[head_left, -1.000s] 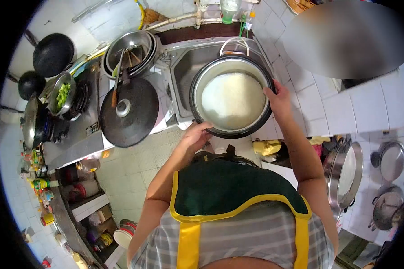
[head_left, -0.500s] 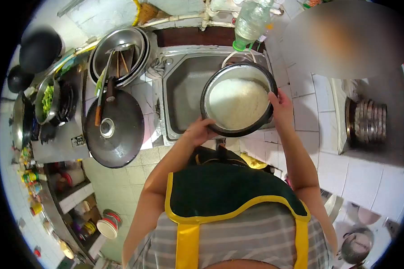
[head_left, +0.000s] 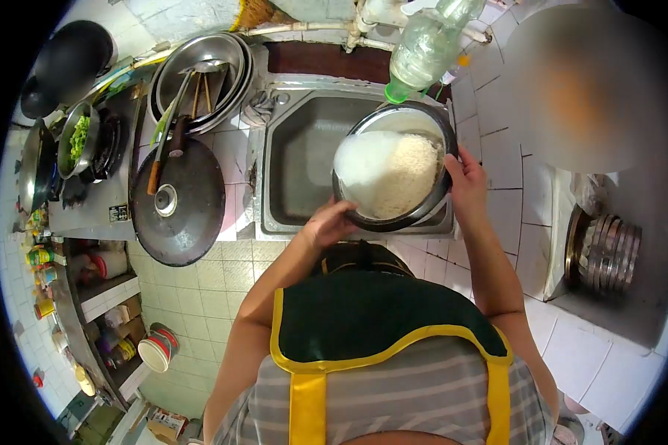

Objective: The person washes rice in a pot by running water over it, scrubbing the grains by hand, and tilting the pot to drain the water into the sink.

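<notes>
A round pot [head_left: 395, 216] with a dark outer wall and pale inside is held over the right part of the steel sink [head_left: 304, 222]. In it lies pale rice [head_left: 410, 172], with cloudy white water [head_left: 365, 159] gathered at the left, and the pot leans to that side. My left hand [head_left: 330, 222] grips the near-left rim, thumb on top. My right hand [head_left: 465, 178] is closed on the right side of the rim. The undersides of both hands' fingers are hidden by the pot.
A plastic bottle [head_left: 423, 55] hangs upside down behind the pot. Left of the sink are a large dark lid [head_left: 193, 230] and nested steel basins [head_left: 237, 55]; a pan of chopped greens [head_left: 78, 144] sits at the stove. A stack of metal rings [head_left: 608, 252] stands at right.
The pot has tilted to the left, so its cloudy water has pooled at that side and the rice shows on the right. Both hands keep their hold. The view has shifted slightly.
</notes>
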A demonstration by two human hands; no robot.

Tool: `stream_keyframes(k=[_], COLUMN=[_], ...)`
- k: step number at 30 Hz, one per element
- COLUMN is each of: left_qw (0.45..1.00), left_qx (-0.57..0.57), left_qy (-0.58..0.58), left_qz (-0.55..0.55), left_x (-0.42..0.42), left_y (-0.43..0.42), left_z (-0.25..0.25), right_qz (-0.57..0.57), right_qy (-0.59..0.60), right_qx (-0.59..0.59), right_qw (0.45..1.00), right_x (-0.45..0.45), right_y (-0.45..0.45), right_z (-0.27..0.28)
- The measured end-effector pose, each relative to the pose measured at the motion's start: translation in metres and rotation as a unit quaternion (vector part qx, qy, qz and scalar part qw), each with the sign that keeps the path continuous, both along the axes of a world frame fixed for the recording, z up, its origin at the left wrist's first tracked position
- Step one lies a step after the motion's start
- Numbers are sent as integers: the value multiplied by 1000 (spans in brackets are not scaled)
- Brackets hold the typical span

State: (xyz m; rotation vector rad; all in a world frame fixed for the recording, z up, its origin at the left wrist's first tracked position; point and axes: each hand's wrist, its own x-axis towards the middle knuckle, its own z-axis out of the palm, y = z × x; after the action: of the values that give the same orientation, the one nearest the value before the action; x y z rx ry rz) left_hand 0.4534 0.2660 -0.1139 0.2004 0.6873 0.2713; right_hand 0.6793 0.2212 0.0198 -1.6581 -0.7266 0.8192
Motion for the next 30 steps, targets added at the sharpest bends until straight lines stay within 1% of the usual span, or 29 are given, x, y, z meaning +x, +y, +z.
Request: stream_keyframes(k=[2, 4, 8, 10, 13, 16, 19, 23, 25, 30], left_qw=[1000, 1000, 1000, 999, 1000, 999, 997, 997, 997, 997], left_qx=[-1, 8, 16, 27, 13, 8, -13, -20, -35, -27], left_qy=[-9, -22, -10, -12, -3, -11, -32, -53, -58, -61], left_qz=[-12, -9, -23, -23, -5, 43, 65, 46, 46, 26], left_x=[0, -1, 1, 1, 3, 6, 7, 7, 8, 8], left_y=[0, 0, 0, 0, 0, -1, -1, 0, 2, 5], left_z=[-9, -5, -13, -9, -7, -7, 0, -15, -13, -16], right_qz=[11, 21, 29, 26, 28, 38, 36, 41, 46, 55], right_qy=[-14, -21, -13, -12, -18, -16, -20, -24, -27, -38], right_qx=[9, 9, 9, 14, 16, 16, 3, -2, -2, -5], right_qw=[1000, 1000, 999, 999, 999, 999, 999, 999, 999, 998], right_x=[-3, -4, -2, 0, 2, 1, -3, -4, -5, -8], right_y=[3, 5, 8, 9, 11, 14, 16, 19, 20, 23], right_z=[3, 8, 6, 3, 2, 3, 11, 14, 16, 22])
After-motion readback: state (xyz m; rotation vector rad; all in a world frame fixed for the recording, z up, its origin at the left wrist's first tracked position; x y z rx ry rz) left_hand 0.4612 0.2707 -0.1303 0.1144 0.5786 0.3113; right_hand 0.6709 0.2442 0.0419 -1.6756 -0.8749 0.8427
